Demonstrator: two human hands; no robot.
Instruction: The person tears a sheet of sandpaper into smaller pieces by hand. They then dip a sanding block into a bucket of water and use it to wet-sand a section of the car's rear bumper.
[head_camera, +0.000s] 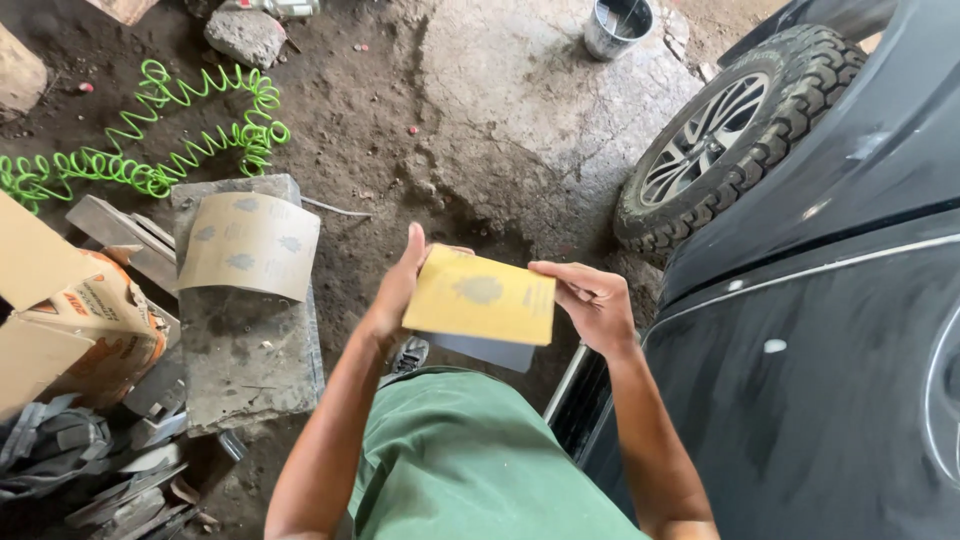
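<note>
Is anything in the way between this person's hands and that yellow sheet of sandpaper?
Nothing visible. The left hand and the right hand already grip the folded sandpaper sheet by its two side edges, holding it up in front of the body, clear of the dark car panel beside it.

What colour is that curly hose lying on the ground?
The coiled hose is bright green, seen clearly in the head view, on the dirt floor at upper left.
</note>
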